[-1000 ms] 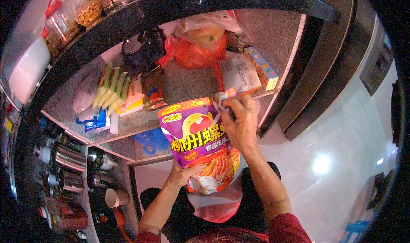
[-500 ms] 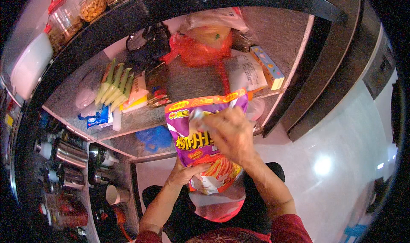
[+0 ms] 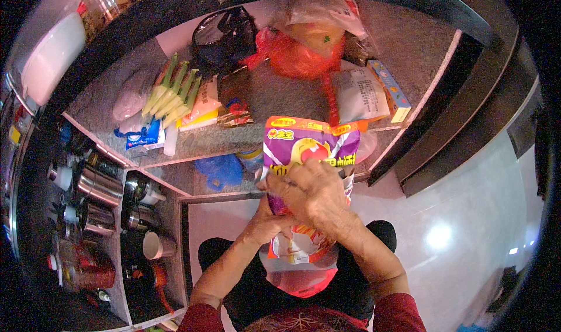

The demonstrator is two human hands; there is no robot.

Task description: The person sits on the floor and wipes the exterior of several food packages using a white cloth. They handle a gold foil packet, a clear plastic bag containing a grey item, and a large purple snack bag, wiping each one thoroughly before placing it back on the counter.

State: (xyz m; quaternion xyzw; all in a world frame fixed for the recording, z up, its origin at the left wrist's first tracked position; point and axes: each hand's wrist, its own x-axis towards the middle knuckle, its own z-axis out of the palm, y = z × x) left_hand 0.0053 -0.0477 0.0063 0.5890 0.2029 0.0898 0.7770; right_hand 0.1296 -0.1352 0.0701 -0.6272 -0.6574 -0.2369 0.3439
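A purple and orange food packet [image 3: 292,130] stands upright above my lap, its printed front facing me. My left hand [image 3: 264,226] grips its lower left side, thumb in front and the other fingers mostly hidden. Across the front lies my right hand [image 3: 320,197], fingers curled and slightly blurred, their tips at the packet's left edge above my left thumb. Something small and pale may be in those fingertips; I cannot make it out. Below the packet, a clear bag with a red end [image 3: 301,282] rests between my legs.
The cabinet shelf [image 3: 280,98] ahead holds a red plastic bag [image 3: 307,54], a black bag [image 3: 225,37], green-and-cream long packs [image 3: 172,92] and a blue box [image 3: 388,89]. A blue bag [image 3: 219,171] sits lower. At left are steel pots [image 3: 99,183] and a white cup [image 3: 158,245].
My right hand has moved down and left across the packet's front, towards my left hand. The whole view has shifted, so shelf and packet appear further right.
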